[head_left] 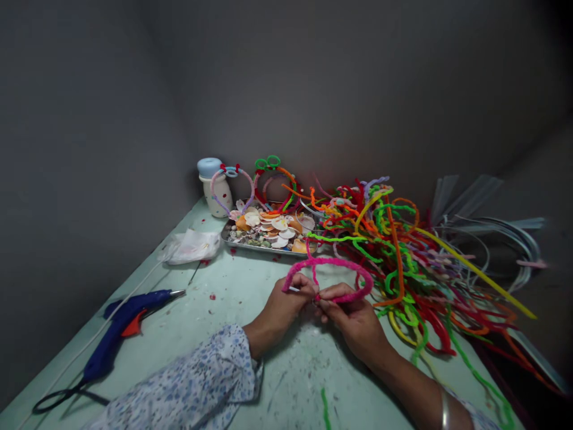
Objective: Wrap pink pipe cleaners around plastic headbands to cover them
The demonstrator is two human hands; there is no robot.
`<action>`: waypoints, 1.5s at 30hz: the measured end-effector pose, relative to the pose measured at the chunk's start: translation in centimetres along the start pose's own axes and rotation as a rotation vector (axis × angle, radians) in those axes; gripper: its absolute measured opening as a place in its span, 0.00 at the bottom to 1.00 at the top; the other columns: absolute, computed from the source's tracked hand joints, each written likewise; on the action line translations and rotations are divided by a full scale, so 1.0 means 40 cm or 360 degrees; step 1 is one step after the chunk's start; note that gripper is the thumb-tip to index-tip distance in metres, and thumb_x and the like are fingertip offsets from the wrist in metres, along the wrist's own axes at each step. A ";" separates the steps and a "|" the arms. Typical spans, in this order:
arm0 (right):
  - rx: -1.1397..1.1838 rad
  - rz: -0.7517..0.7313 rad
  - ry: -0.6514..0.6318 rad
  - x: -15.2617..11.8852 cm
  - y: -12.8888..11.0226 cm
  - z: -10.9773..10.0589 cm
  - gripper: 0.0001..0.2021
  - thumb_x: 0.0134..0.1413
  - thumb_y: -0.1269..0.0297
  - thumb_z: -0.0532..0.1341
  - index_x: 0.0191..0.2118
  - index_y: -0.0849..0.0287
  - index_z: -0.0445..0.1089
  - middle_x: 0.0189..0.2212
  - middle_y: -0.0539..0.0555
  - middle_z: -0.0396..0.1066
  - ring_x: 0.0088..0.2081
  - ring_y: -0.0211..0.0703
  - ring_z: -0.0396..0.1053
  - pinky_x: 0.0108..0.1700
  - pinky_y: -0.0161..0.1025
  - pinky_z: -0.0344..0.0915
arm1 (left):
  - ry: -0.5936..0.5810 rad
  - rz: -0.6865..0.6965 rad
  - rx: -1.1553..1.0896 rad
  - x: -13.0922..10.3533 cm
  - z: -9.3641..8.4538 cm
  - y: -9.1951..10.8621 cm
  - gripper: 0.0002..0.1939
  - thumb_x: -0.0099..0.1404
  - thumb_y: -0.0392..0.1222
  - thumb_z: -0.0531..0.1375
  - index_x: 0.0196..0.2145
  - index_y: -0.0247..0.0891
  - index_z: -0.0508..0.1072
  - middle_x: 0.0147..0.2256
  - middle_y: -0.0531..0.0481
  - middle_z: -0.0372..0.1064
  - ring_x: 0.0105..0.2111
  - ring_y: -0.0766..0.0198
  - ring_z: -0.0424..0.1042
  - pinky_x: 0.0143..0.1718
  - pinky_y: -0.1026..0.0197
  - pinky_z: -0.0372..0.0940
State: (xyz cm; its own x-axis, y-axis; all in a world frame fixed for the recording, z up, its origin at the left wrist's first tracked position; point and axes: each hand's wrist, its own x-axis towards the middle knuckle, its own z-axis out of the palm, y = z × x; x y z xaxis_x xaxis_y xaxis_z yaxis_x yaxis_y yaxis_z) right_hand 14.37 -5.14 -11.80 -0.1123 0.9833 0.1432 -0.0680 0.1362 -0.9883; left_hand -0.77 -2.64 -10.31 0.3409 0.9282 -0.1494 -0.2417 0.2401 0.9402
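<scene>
Between my two hands is a bent loop wrapped in bright pink pipe cleaner [340, 263], with a loose pink end sticking up behind it. My left hand [290, 301] pinches the loop near a bare white tip at its left end. The fingers of my right hand [351, 316] close on the loop's lower side, meeting the left fingertips at a small pink twist. Exactly how the fingertips grip the twist is partly hidden. Both hands are just above the pale green table [215, 334].
A metal tray [264, 246] of shells stands behind my hands, with finished headbands [233, 191] leaning there beside a white jar [217, 194]. Piled pipe cleaners [394, 251] and clear bands [505, 239] spread rightward. Leftward lie a blue glue gun [111, 340] and a plastic bag [192, 246].
</scene>
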 end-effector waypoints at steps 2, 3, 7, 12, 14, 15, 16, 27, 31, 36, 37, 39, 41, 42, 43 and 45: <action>-0.0009 0.0007 0.0012 0.000 -0.002 0.001 0.09 0.52 0.58 0.65 0.33 0.58 0.69 0.25 0.49 0.71 0.24 0.38 0.71 0.28 0.37 0.70 | 0.0004 -0.0014 -0.0029 0.001 0.000 0.000 0.08 0.55 0.40 0.63 0.25 0.36 0.66 0.21 0.52 0.66 0.21 0.67 0.66 0.25 0.64 0.57; -0.0015 0.0010 0.0014 -0.001 -0.002 0.001 0.10 0.52 0.58 0.65 0.33 0.58 0.69 0.25 0.49 0.71 0.24 0.38 0.71 0.28 0.37 0.70 | 0.0013 -0.0019 -0.0035 0.002 0.000 0.001 0.08 0.54 0.40 0.63 0.25 0.36 0.66 0.21 0.53 0.66 0.20 0.67 0.66 0.25 0.63 0.57; -0.0024 0.0004 0.0013 0.000 0.003 0.000 0.09 0.52 0.58 0.65 0.33 0.58 0.69 0.24 0.49 0.71 0.24 0.38 0.71 0.28 0.37 0.69 | 0.0044 -0.0017 -0.0012 0.003 0.001 0.006 0.07 0.52 0.37 0.62 0.24 0.36 0.66 0.20 0.54 0.64 0.20 0.68 0.65 0.25 0.64 0.57; -0.0021 0.0029 0.0013 -0.001 -0.006 0.003 0.11 0.52 0.56 0.65 0.33 0.58 0.69 0.25 0.50 0.72 0.24 0.38 0.71 0.28 0.37 0.69 | 0.0088 0.0013 -0.0003 -0.003 0.009 0.015 0.05 0.51 0.36 0.62 0.23 0.35 0.67 0.19 0.54 0.63 0.20 0.69 0.63 0.25 0.64 0.56; -0.0021 0.0091 -0.0014 -0.002 -0.015 0.004 0.12 0.52 0.55 0.65 0.33 0.58 0.69 0.24 0.51 0.73 0.24 0.39 0.71 0.28 0.37 0.69 | 0.0130 0.0022 0.0023 -0.007 0.012 0.020 0.04 0.51 0.36 0.61 0.23 0.35 0.68 0.19 0.54 0.63 0.20 0.69 0.63 0.24 0.65 0.55; -0.0010 0.0125 -0.0025 -0.002 -0.019 0.005 0.12 0.52 0.54 0.65 0.34 0.59 0.69 0.24 0.52 0.73 0.24 0.39 0.71 0.28 0.37 0.69 | 0.0156 0.0031 0.0053 -0.008 0.013 0.022 0.04 0.52 0.36 0.61 0.23 0.35 0.68 0.19 0.54 0.63 0.20 0.69 0.63 0.25 0.65 0.55; 0.0009 0.0152 -0.0035 -0.003 -0.022 0.005 0.13 0.52 0.54 0.64 0.35 0.58 0.69 0.24 0.52 0.74 0.24 0.39 0.71 0.28 0.37 0.69 | 0.0182 0.0041 0.0089 -0.009 0.014 0.023 0.04 0.52 0.36 0.61 0.23 0.35 0.68 0.19 0.54 0.63 0.20 0.69 0.62 0.25 0.65 0.55; 0.0157 0.0193 0.0061 0.008 -0.024 0.004 0.15 0.54 0.50 0.62 0.31 0.59 0.67 0.22 0.49 0.69 0.21 0.36 0.66 0.24 0.34 0.63 | 0.0159 0.0131 0.0295 -0.013 0.014 0.029 0.10 0.58 0.43 0.60 0.23 0.35 0.67 0.21 0.54 0.60 0.22 0.68 0.57 0.26 0.64 0.52; 0.0222 0.0239 0.0091 0.013 -0.021 0.000 0.15 0.53 0.51 0.63 0.31 0.59 0.67 0.22 0.49 0.70 0.21 0.36 0.66 0.24 0.34 0.64 | 0.0171 0.0276 0.0214 -0.025 0.011 0.032 0.07 0.59 0.42 0.59 0.29 0.37 0.66 0.25 0.55 0.60 0.25 0.69 0.59 0.28 0.65 0.54; 0.0365 0.0269 0.0103 0.019 -0.006 -0.012 0.12 0.55 0.54 0.62 0.33 0.59 0.67 0.22 0.48 0.70 0.21 0.35 0.66 0.24 0.32 0.63 | 0.0224 0.0409 0.0321 -0.033 0.012 0.035 0.09 0.56 0.36 0.61 0.35 0.38 0.66 0.30 0.54 0.63 0.28 0.69 0.62 0.31 0.66 0.58; 0.0396 0.0275 0.0100 0.020 -0.004 -0.013 0.12 0.56 0.55 0.62 0.33 0.59 0.67 0.21 0.48 0.70 0.21 0.35 0.66 0.23 0.32 0.63 | 0.0210 0.0415 0.0362 -0.031 0.012 0.034 0.09 0.56 0.35 0.61 0.36 0.37 0.67 0.31 0.53 0.64 0.29 0.68 0.63 0.31 0.66 0.59; 0.0454 0.0284 0.0094 0.020 -0.003 -0.014 0.11 0.56 0.55 0.62 0.33 0.59 0.67 0.21 0.48 0.69 0.20 0.35 0.66 0.23 0.31 0.62 | 0.0176 0.0414 0.0422 -0.027 0.011 0.029 0.09 0.56 0.34 0.61 0.37 0.36 0.70 0.33 0.50 0.67 0.30 0.66 0.65 0.32 0.65 0.60; 0.0507 0.0298 0.0089 0.019 -0.004 -0.013 0.11 0.55 0.55 0.63 0.32 0.59 0.67 0.21 0.48 0.69 0.20 0.35 0.66 0.22 0.31 0.62 | 0.0146 0.0406 0.0453 -0.022 0.009 0.024 0.09 0.56 0.35 0.61 0.37 0.35 0.73 0.33 0.48 0.68 0.31 0.65 0.67 0.34 0.63 0.61; 0.0529 0.0314 0.0086 0.019 -0.006 -0.012 0.12 0.54 0.55 0.63 0.32 0.59 0.67 0.21 0.48 0.70 0.20 0.35 0.66 0.22 0.31 0.62 | 0.0133 0.0401 0.0474 -0.021 0.007 0.022 0.08 0.56 0.35 0.62 0.36 0.35 0.74 0.33 0.48 0.69 0.31 0.64 0.68 0.34 0.63 0.62; 0.0546 0.0332 0.0082 0.018 -0.007 -0.012 0.12 0.53 0.55 0.64 0.32 0.59 0.67 0.21 0.48 0.70 0.20 0.35 0.66 0.21 0.30 0.62 | 0.0125 0.0400 0.0505 -0.020 0.006 0.022 0.08 0.57 0.36 0.62 0.36 0.35 0.75 0.33 0.47 0.70 0.32 0.63 0.68 0.35 0.62 0.62; 0.0576 0.0364 0.0084 0.018 -0.010 -0.011 0.13 0.52 0.55 0.65 0.33 0.60 0.68 0.21 0.49 0.70 0.20 0.35 0.66 0.21 0.30 0.62 | 0.0129 0.0436 0.0592 -0.020 0.004 0.024 0.08 0.57 0.37 0.62 0.36 0.35 0.76 0.34 0.46 0.71 0.34 0.61 0.70 0.37 0.61 0.63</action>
State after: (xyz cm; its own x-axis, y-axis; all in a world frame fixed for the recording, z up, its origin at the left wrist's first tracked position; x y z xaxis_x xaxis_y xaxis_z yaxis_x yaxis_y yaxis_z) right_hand 14.76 -4.43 -11.34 -0.1147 0.9893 -0.0899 -0.3916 -0.1282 -0.9112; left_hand -1.14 -3.20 -9.24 0.2341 0.9660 0.1100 0.0345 -0.1213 0.9920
